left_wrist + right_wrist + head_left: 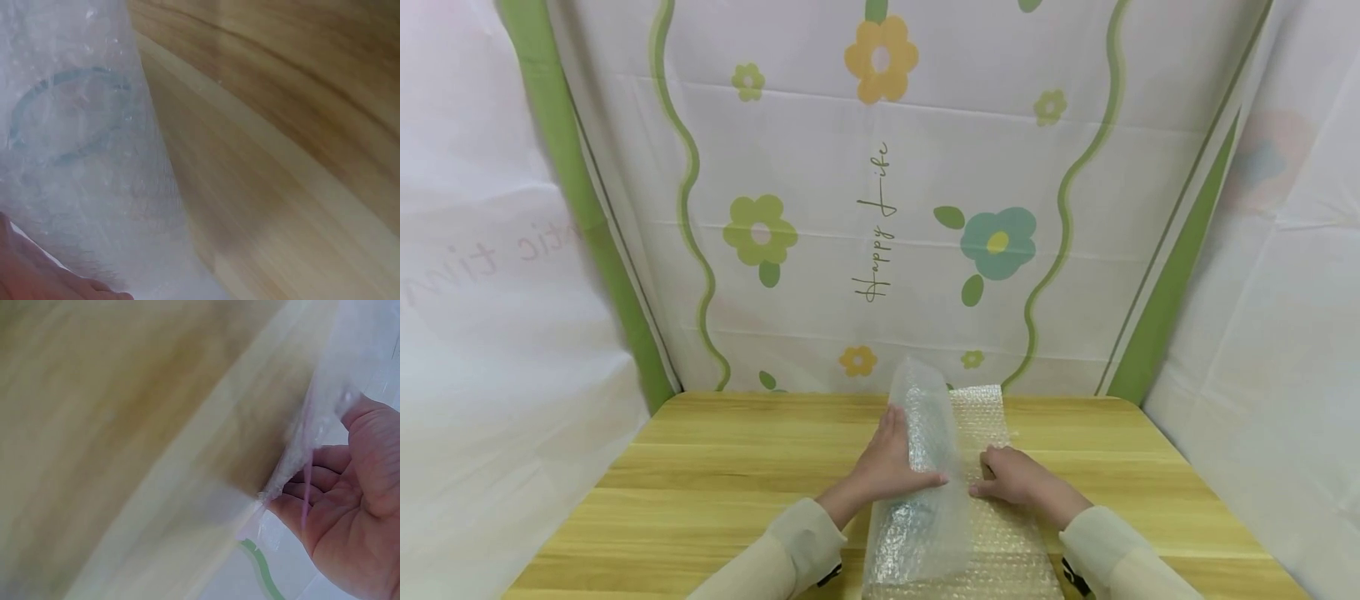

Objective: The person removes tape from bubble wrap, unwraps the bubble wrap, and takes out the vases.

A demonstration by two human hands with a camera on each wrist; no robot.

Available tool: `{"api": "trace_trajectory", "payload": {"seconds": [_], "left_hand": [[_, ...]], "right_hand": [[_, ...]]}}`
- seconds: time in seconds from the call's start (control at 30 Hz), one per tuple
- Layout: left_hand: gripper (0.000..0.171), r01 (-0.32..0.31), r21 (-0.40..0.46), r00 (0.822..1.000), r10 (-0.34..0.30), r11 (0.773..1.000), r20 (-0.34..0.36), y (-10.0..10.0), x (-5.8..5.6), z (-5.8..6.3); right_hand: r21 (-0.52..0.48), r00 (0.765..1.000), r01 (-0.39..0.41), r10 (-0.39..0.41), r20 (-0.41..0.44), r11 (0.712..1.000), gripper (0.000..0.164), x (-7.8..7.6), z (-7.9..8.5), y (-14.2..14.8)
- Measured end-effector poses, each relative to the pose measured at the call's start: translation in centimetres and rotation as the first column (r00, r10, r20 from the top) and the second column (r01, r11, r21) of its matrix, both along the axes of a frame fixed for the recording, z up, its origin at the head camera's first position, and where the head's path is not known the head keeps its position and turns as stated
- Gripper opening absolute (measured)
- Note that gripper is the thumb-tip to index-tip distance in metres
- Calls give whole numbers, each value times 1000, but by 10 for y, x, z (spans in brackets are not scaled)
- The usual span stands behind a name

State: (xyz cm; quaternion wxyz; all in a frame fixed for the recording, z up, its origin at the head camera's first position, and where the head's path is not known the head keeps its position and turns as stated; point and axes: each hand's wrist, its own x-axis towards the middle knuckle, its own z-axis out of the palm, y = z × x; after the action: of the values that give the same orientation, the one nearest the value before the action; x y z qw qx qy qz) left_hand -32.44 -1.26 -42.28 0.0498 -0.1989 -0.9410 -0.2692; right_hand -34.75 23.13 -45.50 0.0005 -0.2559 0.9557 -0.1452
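A sheet of clear bubble wrap (1000,550) lies on the wooden table, with a folded layer (921,533) on its left side. Through that layer a pale blue-green ring outline (69,115) shows; the object inside is blurred. My left hand (891,467) rests against the folded layer, fingers straight along its left edge and thumb stretched across the front. On the other side, my right hand (1015,477) pinches the bubble wrap's edge between thumb and curled fingers. In the right wrist view the plastic edge (294,450) runs between thumb and fingers.
The wooden table (737,475) has rounded back corners. A white flower-print curtain (820,167) hangs directly behind it, and white fabric sides (1277,333) close in left and right. The wrap reaches toward the table's back edge.
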Motion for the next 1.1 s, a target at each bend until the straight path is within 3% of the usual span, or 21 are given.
{"api": "trace_trajectory", "payload": {"seconds": [0.47,0.7,1.1], "left_hand": [[121,-2,56,1000,1,998,18,-5,0,0],[119,8,158,996,-21,987,82,-12,0,-1],[119,48,269,990,-81,962,111,-31,-5,-4]], "right_hand": [[-24,1000,19,-18,18,1000,32,4,2,-2],[-26,999,31,-31,15,999,32,5,2,-2],[4,999,39,-39,13,999,34,4,1,0]]}}
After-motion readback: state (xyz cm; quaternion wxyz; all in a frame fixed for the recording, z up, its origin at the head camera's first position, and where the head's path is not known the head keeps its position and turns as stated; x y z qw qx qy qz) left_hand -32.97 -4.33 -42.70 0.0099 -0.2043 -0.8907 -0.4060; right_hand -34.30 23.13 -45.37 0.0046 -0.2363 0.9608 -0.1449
